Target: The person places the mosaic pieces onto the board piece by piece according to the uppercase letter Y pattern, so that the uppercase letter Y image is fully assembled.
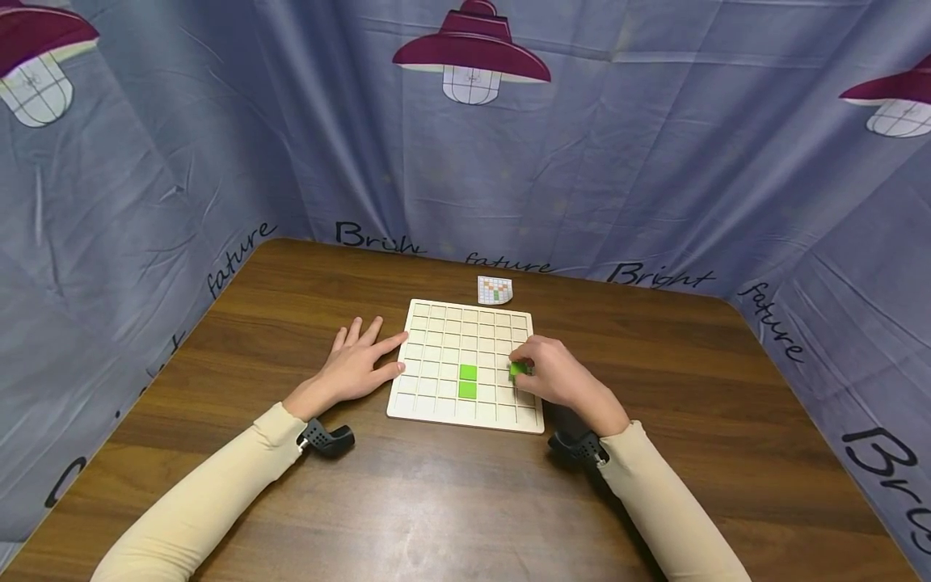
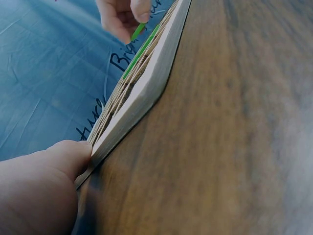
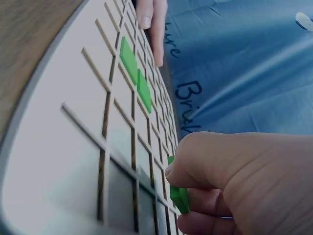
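A pale wooden grid board (image 1: 432, 347) lies flat on the table. Two green square tiles (image 1: 468, 381) sit in neighbouring cells of one column, one directly in front of the other. My right hand (image 1: 558, 373) pinches another green tile (image 3: 180, 198) between thumb and fingers, over the board's right side. In the left wrist view, this held tile (image 2: 138, 32) is tilted and apart from the placed ones. With fingers spread, my left hand (image 1: 352, 369) rests on the table at the board's left edge. Its thumb (image 2: 71, 155) and index fingertip touch that edge.
A small printed card (image 1: 495, 290) with a coloured grid pattern lies just behind the board. Brown wooden tabletop (image 1: 429, 493) surrounds the board. Blue curtains (image 1: 582, 162) hang behind and at both sides. Black wrist-worn devices (image 1: 329, 439) sit below both hands.
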`<move>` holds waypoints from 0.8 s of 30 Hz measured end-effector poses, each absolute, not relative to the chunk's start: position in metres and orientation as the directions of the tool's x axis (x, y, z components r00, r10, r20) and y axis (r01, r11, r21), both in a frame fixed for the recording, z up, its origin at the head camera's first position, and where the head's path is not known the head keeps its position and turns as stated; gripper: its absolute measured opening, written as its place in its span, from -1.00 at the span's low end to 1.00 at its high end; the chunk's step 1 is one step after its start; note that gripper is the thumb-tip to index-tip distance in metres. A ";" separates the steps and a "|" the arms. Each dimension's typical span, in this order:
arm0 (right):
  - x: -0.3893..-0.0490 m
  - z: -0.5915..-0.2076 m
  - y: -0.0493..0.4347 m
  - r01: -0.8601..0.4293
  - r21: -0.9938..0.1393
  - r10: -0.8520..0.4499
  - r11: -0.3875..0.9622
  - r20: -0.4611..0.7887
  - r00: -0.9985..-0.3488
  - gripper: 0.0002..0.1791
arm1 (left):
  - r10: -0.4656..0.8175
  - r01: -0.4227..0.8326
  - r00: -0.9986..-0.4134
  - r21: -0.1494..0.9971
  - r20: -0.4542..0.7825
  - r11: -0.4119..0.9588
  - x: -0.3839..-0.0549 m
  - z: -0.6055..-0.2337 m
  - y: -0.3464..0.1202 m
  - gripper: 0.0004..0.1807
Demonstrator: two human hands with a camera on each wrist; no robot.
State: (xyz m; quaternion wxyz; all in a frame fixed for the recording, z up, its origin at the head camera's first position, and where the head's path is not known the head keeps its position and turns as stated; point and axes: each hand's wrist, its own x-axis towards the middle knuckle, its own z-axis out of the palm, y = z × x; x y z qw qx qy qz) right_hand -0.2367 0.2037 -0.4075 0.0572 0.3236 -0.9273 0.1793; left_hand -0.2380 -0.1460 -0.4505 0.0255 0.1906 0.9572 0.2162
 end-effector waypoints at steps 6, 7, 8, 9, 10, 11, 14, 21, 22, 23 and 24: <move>-0.244 -0.408 0.190 -0.639 -0.301 -0.594 0.708 0.237 -0.769 -0.81 | 0.375 0.351 -0.927 0.431 0.031 0.832 -0.237 -0.450 -0.146 -0.36; -0.245 -0.408 0.188 -0.642 -0.300 -0.596 0.706 0.237 -0.767 -0.83 | 0.375 0.351 -0.927 0.430 0.032 0.832 -0.238 -0.450 -0.146 -0.36; -0.247 -0.408 0.186 -0.645 -0.298 -0.599 0.704 0.238 -0.764 -0.86 | 0.375 0.352 -0.927 0.430 0.033 0.831 -0.238 -0.450 -0.146 -0.36; -0.248 -0.408 0.184 -0.647 -0.295 -0.602 0.703 0.237 -0.762 -0.88 | 0.374 0.351 -0.927 0.430 0.034 0.832 -0.238 -0.450 -0.146 -0.36; -0.248 -0.408 0.182 -0.646 -0.296 -0.602 0.703 0.235 -0.763 -0.89 | 0.374 0.352 -0.927 0.430 0.035 0.831 -0.238 -0.451 -0.146 -0.36; -0.249 -0.408 0.180 -0.645 -0.295 -0.602 0.705 0.232 -0.764 -0.90 | 0.374 0.352 -0.927 0.431 0.036 0.831 -0.238 -0.451 -0.146 -0.36; -0.250 -0.407 0.174 -0.623 -0.299 -0.587 0.723 0.210 -0.782 -0.91 | 0.375 0.354 -0.926 0.432 0.038 0.830 -0.238 -0.451 -0.146 -0.36; -0.254 -0.406 0.160 -0.600 -0.318 -0.573 0.734 0.184 -0.799 -0.82 | 0.373 0.344 -0.928 0.440 0.024 0.829 -0.238 -0.451 -0.146 -0.34; -0.254 -0.405 0.158 -0.599 -0.321 -0.573 0.733 0.182 -0.799 -0.82 | 0.373 0.343 -0.928 0.441 0.021 0.829 -0.238 -0.450 -0.146 -0.34; -0.255 -0.405 0.157 -0.596 -0.324 -0.571 0.735 0.177 -0.801 -0.81 | 0.374 0.344 -0.927 0.441 0.022 0.829 -0.238 -0.450 -0.146 -0.34; -0.255 -0.405 0.155 -0.595 -0.327 -0.572 0.735 0.174 -0.802 -0.80 | 0.374 0.344 -0.927 0.443 0.021 0.828 -0.238 -0.450 -0.146 -0.34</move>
